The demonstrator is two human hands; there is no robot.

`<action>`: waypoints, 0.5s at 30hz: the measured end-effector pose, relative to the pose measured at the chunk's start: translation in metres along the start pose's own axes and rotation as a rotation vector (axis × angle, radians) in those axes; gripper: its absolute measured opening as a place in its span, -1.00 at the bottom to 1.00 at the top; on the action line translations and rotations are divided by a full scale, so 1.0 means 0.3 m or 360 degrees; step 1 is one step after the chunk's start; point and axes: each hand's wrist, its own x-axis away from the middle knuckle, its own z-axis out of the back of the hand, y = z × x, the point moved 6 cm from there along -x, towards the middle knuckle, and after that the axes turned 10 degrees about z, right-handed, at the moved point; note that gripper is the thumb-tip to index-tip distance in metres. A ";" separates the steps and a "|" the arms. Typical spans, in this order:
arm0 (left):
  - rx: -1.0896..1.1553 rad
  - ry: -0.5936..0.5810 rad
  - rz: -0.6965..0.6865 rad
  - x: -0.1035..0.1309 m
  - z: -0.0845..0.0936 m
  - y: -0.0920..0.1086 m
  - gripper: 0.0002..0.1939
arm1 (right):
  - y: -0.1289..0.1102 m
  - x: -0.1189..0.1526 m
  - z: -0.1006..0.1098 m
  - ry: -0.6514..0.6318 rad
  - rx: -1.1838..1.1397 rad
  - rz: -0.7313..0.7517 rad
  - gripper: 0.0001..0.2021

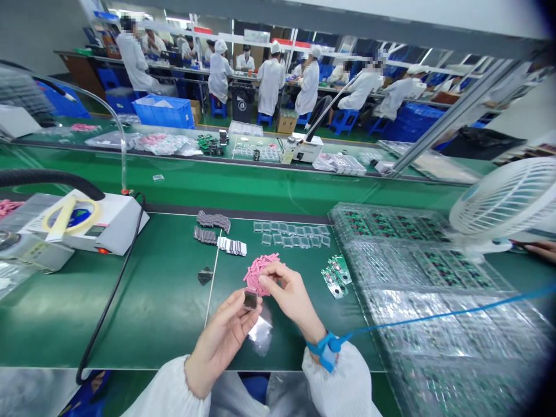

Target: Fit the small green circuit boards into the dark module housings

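My left hand (230, 327) pinches a small square display piece (251, 299) with a dark face and a clear rim, held up over the mat. A bit of pink shows along its upper edge. My right hand (284, 289) is closed at the fingertips, close above the held piece and in front of a heap of pink strips (256, 267). What lies between its fingertips, if anything, is hidden. A blue strap (325, 349) with a cord circles the right wrist. Beneath the hands lies a shiny clear film (262, 333).
Behind are clear square covers (291, 227), rows of dark-edged pieces (212, 220) and white-faced pieces (232, 246). Dark squares (205, 275) lie left, green circuit boards (336, 277) right. Stacked clear trays (408, 295), a fan (506, 202) and a white machine (91, 223) flank the bench.
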 end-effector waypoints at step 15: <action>0.0337 0.0163 -0.0093 0.029 0.076 0.085 -0.83 | 0.116 -0.234 -0.133 -0.0329 0.0826 0.0291 -0.68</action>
